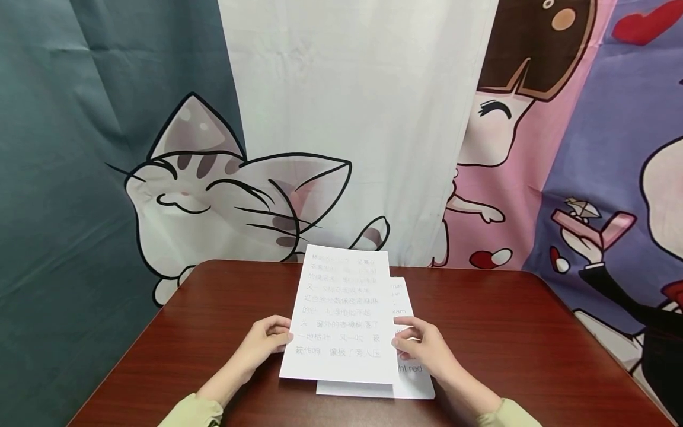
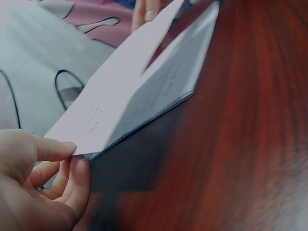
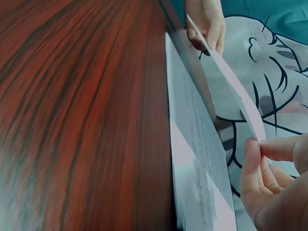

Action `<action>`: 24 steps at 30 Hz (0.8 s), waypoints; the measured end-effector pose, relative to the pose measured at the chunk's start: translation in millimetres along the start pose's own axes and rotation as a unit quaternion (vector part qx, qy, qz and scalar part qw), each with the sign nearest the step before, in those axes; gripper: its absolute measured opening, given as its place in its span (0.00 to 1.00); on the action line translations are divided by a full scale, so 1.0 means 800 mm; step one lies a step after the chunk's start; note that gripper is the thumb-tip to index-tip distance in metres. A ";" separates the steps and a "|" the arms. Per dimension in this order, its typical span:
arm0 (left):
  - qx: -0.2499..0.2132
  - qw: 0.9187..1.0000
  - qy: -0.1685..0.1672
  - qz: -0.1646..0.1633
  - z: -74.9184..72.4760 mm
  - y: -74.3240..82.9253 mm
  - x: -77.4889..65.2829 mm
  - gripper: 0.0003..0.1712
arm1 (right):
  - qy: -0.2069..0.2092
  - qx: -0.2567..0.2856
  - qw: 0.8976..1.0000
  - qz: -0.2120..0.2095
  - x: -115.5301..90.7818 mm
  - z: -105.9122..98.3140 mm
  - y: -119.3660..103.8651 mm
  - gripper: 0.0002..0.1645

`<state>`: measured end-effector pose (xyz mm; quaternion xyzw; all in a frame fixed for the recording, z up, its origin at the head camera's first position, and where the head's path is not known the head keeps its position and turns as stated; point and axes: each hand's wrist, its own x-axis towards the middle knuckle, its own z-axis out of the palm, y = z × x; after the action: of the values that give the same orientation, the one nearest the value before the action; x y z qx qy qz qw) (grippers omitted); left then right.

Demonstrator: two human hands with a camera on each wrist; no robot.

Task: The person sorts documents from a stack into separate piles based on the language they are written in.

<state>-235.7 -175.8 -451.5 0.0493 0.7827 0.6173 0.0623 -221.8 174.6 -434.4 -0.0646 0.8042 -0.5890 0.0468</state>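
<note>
Two hands share one loose white sheet, held up over a thin pile of white paper near the middle of the desk. The left hand grips the sheet's left edge, toward its near end, pinching it between the thumb above and the curled fingers beneath. The right hand pinches the right edge in much the same way, thumb and fingertips meeting at the paper's rim. Rows of faint Chinese characters run across the sheet, upright as seen from the near side.

Both wrist views show a gap between the sheet and the pile along part of their length, and the sheet bends slightly. Whether its near left corner touches the pile, I cannot tell. The pile lies flat on the desk, shifted a little to the right of the sheet, so its right side and near edge show; "red" can be read in the print near its near right corner. The sheet's shadow falls across it.

The desk is dark reddish-brown with streaked grain. Pale green sleeves end above both wrists. Beyond the desk's far edge hangs a printed cloth, with a smiling striped cat on its left part, a brown-haired cartoon figure right of centre, and a red heart at the far right.
</note>
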 end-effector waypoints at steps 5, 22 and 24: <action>-0.041 0.999 -0.022 -0.013 -0.024 -0.002 0.000 0.24 | -0.006 0.034 0.999 0.020 0.004 0.016 -0.011 0.33; -0.067 0.996 -0.042 -0.050 -0.106 0.000 -0.017 0.23 | -0.030 0.083 0.996 -0.003 0.027 0.076 -0.038 0.34; -0.067 0.995 -0.044 -0.052 -0.116 0.000 -0.018 0.21 | -0.032 0.086 0.996 -0.008 0.029 0.083 -0.040 0.34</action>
<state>-235.9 -267.0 -430.0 0.0312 0.7376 0.6616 0.1314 -233.0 98.8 -423.6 -0.0852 0.7485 -0.6536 0.0730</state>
